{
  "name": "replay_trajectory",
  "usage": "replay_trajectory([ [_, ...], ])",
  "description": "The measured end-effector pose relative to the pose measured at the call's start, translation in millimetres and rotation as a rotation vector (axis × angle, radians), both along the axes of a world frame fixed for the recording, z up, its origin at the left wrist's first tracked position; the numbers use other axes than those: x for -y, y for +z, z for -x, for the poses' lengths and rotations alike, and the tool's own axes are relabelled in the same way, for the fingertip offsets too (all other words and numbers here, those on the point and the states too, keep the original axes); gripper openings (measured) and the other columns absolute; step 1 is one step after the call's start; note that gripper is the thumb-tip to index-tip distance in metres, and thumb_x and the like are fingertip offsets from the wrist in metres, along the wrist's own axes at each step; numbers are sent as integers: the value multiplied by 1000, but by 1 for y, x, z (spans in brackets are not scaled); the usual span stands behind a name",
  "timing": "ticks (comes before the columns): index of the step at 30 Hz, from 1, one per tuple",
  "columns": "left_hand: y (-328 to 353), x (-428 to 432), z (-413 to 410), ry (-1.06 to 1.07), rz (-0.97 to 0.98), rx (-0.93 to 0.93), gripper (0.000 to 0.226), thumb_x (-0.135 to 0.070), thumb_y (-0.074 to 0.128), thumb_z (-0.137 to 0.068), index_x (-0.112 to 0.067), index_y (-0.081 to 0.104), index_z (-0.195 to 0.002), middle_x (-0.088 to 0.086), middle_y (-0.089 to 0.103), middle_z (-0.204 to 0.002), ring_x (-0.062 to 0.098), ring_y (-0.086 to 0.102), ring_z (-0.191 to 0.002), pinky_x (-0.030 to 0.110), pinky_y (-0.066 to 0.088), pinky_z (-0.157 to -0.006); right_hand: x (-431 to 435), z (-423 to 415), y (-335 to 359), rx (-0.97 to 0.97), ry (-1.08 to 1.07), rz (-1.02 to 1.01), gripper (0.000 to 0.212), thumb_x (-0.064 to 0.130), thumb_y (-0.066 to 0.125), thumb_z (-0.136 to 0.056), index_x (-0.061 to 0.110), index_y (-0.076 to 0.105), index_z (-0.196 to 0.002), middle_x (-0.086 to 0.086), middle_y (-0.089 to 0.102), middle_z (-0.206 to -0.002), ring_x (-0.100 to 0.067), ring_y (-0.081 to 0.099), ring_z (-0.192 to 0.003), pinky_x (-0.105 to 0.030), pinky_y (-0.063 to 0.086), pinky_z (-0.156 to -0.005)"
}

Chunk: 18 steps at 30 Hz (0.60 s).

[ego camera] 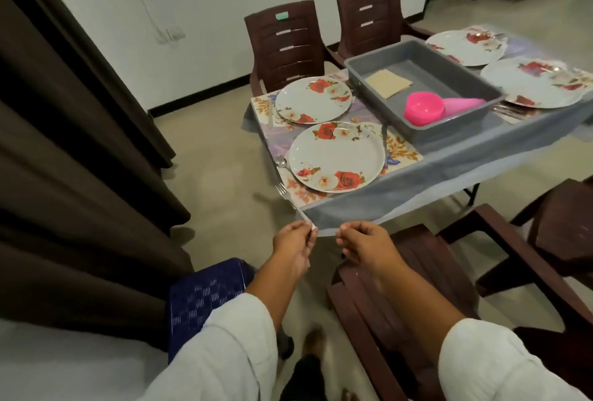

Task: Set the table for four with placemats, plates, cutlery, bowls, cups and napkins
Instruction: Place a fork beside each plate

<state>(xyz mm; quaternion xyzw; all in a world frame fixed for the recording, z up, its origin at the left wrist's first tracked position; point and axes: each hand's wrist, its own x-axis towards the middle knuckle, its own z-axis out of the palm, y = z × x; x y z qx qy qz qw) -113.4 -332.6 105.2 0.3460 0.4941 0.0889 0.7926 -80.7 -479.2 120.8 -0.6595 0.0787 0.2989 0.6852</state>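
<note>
Altogether four plates (337, 156), one pink bowl (423, 110), one fork (288, 196) in left hand (293, 241).

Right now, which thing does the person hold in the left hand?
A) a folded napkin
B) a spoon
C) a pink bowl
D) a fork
D: the left hand pinches the handle end of a fork, whose tines point toward the nearest plate.

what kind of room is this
Most likely a home dining room: a table under a grey cloth set with floral plates, brown plastic chairs around it, and long dark curtains along one side.
</note>
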Motion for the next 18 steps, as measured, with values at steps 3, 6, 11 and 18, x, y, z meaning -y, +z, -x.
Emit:
replay_trajectory([
  [3,-13,-25,-38,18,-30,-57,9,7,65,-92,-1,66,-97,16,67,-100,19,68,-74,19,60,-59,-10,-19,-6,-5,-21,45,11,11,64,-98,2,70,-100,-16,75,-99,-16,68,-83,-34,57,-80],
  [6,-30,-51,-76,40,-62,-144,10,7,67,-91,-2,68,-94,15,69,-102,23,70,-79,22,60,-60,-23,-42,-14,-26,-33,87,10,12,65,-98,3,70,-99,-17,75,-101,-15,69,-83,-31,58,-77],
  [11,-55,-81,-111,79,-44,-226,18,8,55,-95,2,70,-103,18,72,-104,25,73,-81,24,60,-62,-49,-77,-16,-38,-42,129,13,11,63,-99,0,69,-105,-15,74,-99,-16,68,-85,-28,58,-76],
  [18,-78,-92,-135,-47,-175,-347,16,5,61,-92,-7,71,-96,18,72,-106,25,70,-83,32,60,-83,-74,-109,-28,-88,-60,163,13,13,65,-98,2,70,-103,-16,75,-99,-12,71,-80,-26,59,-73],
])
